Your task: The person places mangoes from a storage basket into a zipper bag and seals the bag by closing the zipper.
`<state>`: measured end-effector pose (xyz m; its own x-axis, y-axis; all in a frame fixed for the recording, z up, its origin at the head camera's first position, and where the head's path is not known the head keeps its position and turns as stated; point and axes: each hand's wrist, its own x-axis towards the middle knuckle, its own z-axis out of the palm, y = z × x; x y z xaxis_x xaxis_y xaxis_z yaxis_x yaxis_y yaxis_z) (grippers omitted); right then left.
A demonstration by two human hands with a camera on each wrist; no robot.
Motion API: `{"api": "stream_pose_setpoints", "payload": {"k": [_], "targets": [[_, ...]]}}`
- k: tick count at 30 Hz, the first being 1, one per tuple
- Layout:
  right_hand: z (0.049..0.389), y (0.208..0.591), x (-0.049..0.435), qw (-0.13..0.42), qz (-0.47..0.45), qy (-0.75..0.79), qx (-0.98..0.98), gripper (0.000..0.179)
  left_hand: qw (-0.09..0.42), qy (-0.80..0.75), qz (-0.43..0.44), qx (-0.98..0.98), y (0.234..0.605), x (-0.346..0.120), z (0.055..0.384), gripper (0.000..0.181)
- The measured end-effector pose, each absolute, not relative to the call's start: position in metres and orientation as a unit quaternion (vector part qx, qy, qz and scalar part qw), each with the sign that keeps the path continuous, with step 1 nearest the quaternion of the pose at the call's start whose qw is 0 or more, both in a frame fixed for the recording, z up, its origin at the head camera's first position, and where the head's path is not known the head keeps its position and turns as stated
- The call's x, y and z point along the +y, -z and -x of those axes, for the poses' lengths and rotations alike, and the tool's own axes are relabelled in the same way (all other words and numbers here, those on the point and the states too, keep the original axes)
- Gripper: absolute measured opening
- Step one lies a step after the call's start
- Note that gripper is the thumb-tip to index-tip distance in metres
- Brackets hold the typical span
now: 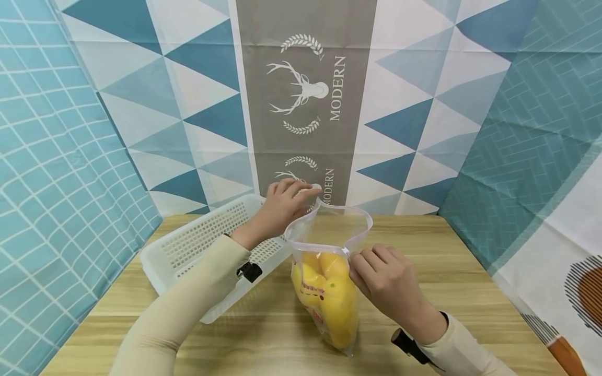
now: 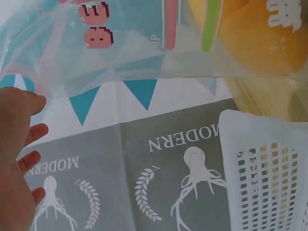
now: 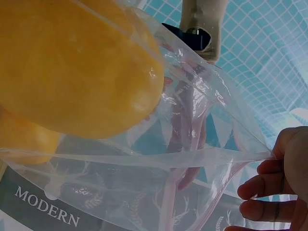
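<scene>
A clear zip bag (image 1: 324, 247) with a pinkish rim and red printed figures gapes at the top. Inside it sit several smooth, rounded yellow-orange fruits (image 1: 339, 305). My right hand (image 1: 388, 282) pinches the bag's near right corner, beside the white zip slider (image 1: 345, 251). In the right wrist view the film stretches tight toward that pinch. At the opposite corner of the mouth is my left hand (image 1: 287, 203); its thumb (image 2: 33, 103) lies right at the bag's edge, the fingers loosely bent and spread apart from it.
A white perforated plastic basket (image 1: 162, 274) stands on the wooden table (image 1: 423, 245) at the left, under my left forearm. Patterned cloth panels (image 1: 404, 94) close off the back and sides. A black wrist strap (image 1: 249, 271) sits on the left sleeve.
</scene>
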<state>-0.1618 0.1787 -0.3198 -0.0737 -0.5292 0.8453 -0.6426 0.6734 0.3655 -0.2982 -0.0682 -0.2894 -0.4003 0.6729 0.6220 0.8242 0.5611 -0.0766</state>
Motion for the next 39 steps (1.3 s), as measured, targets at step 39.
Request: {"api": "stream_pose_setpoints", "payload": {"k": [39], "targets": [[0.173, 0.313, 0.200, 0.626, -0.390, -0.062, -0.673, 0.031, 0.370, 0.153, 0.450, -0.798, 0.298, -0.076, 0.286, 0.005]]}}
